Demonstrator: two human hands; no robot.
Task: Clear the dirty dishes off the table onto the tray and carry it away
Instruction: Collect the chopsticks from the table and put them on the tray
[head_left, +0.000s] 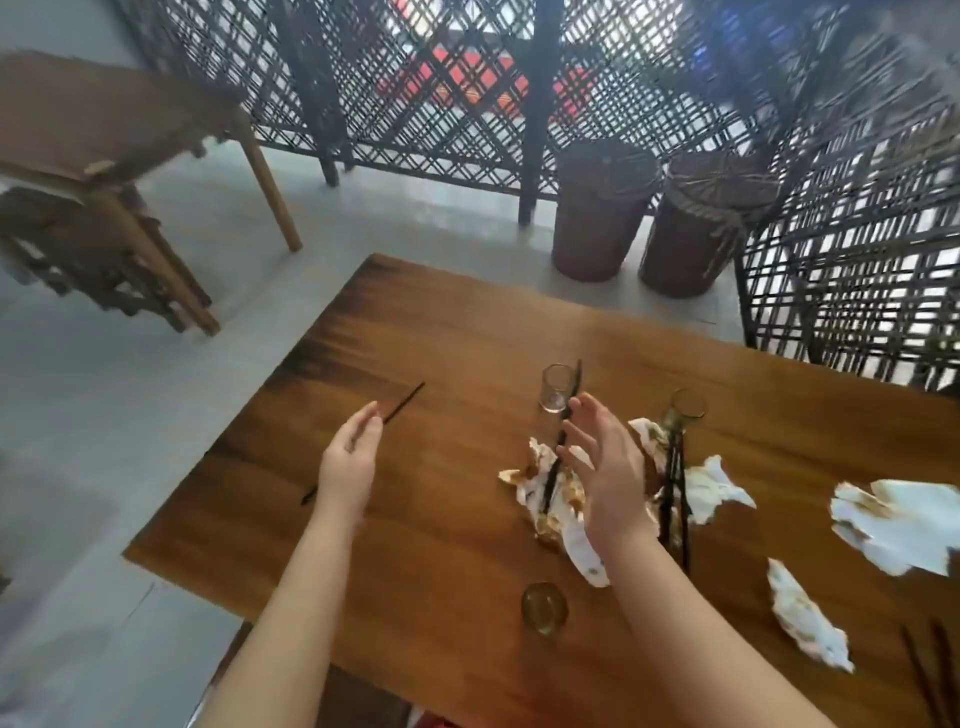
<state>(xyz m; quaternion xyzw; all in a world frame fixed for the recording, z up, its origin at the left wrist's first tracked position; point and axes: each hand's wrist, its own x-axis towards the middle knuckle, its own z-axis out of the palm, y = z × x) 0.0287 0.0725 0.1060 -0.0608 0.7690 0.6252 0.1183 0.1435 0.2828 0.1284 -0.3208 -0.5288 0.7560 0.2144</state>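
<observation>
Neither hand held anything. The left hand (348, 457) hung with relaxed, nearly straight fingers over a black chopstick (405, 402); whether it touched the stick could not be told. The right hand (602, 478) was spread wide above a soiled napkin (545, 512) with a second chopstick (550, 480) lying across it. No tray was in view, so the dishes all sat on the wooden table (457, 332).

The likeliest mishap was a knocked glass. The far glass (556, 387) stood at 11 o'clock of the right hand, just beyond the fingertips, so a hasty reach could have tipped it. The near glass (544, 608) stood at 9 o'clock of the right forearm and near the table's edge, where a careless elbow might have swept it off. Lifting the napkin first could also have sent its chopstick rolling.

The far glass looked clear and empty. A third glass (685, 410), at 1 o'clock of the right hand above a pair of chopsticks (675, 483), was greenish, as was the near one; what either contained could not be made out.
</observation>
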